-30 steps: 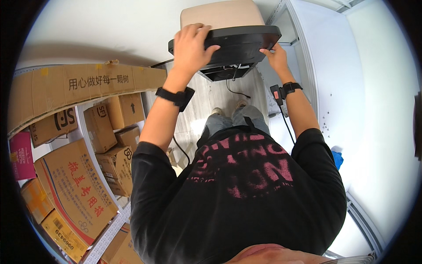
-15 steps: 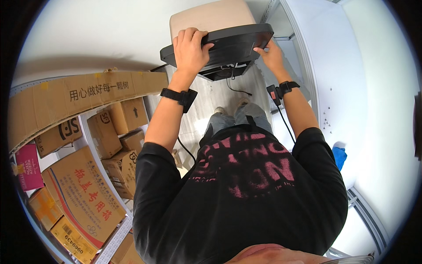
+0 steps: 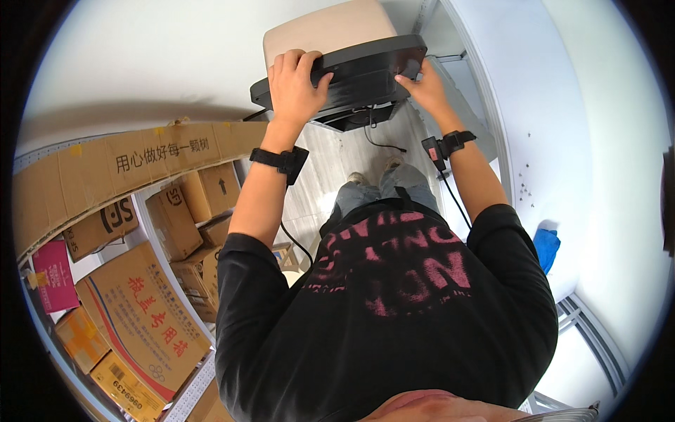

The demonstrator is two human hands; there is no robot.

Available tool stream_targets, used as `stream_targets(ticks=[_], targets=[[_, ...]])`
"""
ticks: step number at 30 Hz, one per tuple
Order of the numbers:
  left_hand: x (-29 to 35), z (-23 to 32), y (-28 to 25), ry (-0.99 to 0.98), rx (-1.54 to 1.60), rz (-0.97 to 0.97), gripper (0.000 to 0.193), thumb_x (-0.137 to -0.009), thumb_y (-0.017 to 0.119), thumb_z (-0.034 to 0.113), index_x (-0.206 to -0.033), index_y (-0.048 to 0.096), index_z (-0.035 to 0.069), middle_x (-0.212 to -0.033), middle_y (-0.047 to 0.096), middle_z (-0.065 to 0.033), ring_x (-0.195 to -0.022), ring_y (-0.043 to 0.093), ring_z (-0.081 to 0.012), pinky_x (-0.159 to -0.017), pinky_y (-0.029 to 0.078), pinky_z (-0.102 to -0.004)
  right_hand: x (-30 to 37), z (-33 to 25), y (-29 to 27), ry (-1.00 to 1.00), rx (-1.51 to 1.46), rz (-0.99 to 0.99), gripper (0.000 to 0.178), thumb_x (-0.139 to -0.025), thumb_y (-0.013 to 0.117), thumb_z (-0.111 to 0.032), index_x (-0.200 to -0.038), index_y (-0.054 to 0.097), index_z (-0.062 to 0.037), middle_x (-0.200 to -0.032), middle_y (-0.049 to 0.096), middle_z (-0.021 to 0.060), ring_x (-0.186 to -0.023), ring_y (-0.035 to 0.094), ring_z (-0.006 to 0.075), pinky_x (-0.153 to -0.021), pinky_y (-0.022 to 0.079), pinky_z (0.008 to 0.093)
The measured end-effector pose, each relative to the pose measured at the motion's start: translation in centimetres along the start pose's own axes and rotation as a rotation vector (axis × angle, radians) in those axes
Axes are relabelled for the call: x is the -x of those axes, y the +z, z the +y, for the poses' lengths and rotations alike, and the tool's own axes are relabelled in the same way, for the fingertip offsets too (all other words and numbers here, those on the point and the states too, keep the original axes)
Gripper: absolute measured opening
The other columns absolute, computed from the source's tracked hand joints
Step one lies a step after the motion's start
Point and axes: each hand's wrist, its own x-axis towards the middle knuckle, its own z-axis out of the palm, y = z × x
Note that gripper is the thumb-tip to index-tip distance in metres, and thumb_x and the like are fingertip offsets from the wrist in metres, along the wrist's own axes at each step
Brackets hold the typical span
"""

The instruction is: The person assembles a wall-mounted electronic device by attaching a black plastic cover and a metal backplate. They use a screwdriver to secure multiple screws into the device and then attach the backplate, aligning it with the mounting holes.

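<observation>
At the top of the view, a wide black panel [image 3: 360,79] with rounded ends is joined to or rests against a pale beige boxy body [image 3: 323,32]. My left hand [image 3: 297,88] grips the panel's upper edge left of its middle, fingers bent over the rim and thumb on the front. At the right end, my right hand [image 3: 426,88] is closed round the panel, its thumb in front and the fingers mostly hidden behind. Below the panel shows a darker black part [image 3: 362,118], from which a thin black cable [image 3: 375,141] trails to the floor.
A shelf on the left holds several cardboard boxes [image 3: 144,309] behind a long cardboard strip [image 3: 140,158]. A white wall with a metal frame [image 3: 485,91] borders the right side, near a blue cloth-like item [image 3: 546,250]. Black cables run from both wrist straps.
The black panel, the beige body and both hands sit slightly farther left in view. My grip on the panel looks the same; the shelf boxes have shifted slightly to the right.
</observation>
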Motion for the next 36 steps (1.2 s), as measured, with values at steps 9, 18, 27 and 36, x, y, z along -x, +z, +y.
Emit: stream_targets(ticks=[9, 18, 27, 36], targets=[[0.3, 0.1, 0.1, -0.001, -0.008, -0.019, 0.043, -0.065, 0.077, 0.018, -0.105, 0.062, 0.011, -0.099, 0.055, -0.0061, -0.095, 0.051, -0.0261, -0.085, 0.039, -0.0379, 0.7, 0.4, -0.1, 0.021, -0.014, 0.024, 0.065, -0.07, 0.08, -0.017, -0.123, 0.048, 0.0017, -0.116, 0.058, 0.0171, -0.105, 0.058, 0.029, -0.091, 0.046, 0.0377], [0.1, 0.8, -0.4, 0.032, -0.035, 0.016, 0.043, -0.072, 0.074, 0.018, -0.111, 0.06, 0.009, -0.11, 0.056, -0.009, -0.106, 0.05, -0.0285, -0.09, 0.037, -0.0393, 2.8, 0.5, -0.8, 0.099, -0.018, 0.136, 0.067, -0.073, 0.079, -0.021, -0.127, 0.047, -0.0011, -0.119, 0.057, 0.0168, -0.108, 0.057, 0.029, -0.09, 0.046, 0.0385], [5.6, 5.7, 7.7, 0.295, 0.749, -0.167, 0.015, -0.076, 0.065, 0.001, -0.091, 0.063, 0.003, -0.093, 0.06, -0.0113, -0.086, 0.057, -0.0291, -0.074, 0.045, -0.0356, 17.4, 6.0, 0.3, 0.416, -0.157, 0.513, 0.04, -0.083, 0.07, -0.021, -0.115, 0.057, -0.0009, -0.096, 0.064, 0.0107, -0.089, 0.06, 0.0194, -0.08, 0.048, 0.0321], [24.5, 8.7, 24.2, -0.245, 1.035, -1.314, 0.022, -0.083, 0.064, 0.01, -0.103, 0.063, 0.003, -0.093, 0.062, -0.0055, -0.078, 0.059, -0.0143, -0.071, 0.049, -0.0278, 36.5, 15.3, 7.4, 1.013, -0.596, 0.807, 0.027, -0.088, 0.061, -0.018, -0.111, 0.059, -0.0033, -0.087, 0.063, 0.0048, -0.074, 0.059, 0.0118, -0.065, 0.047, 0.0256]])
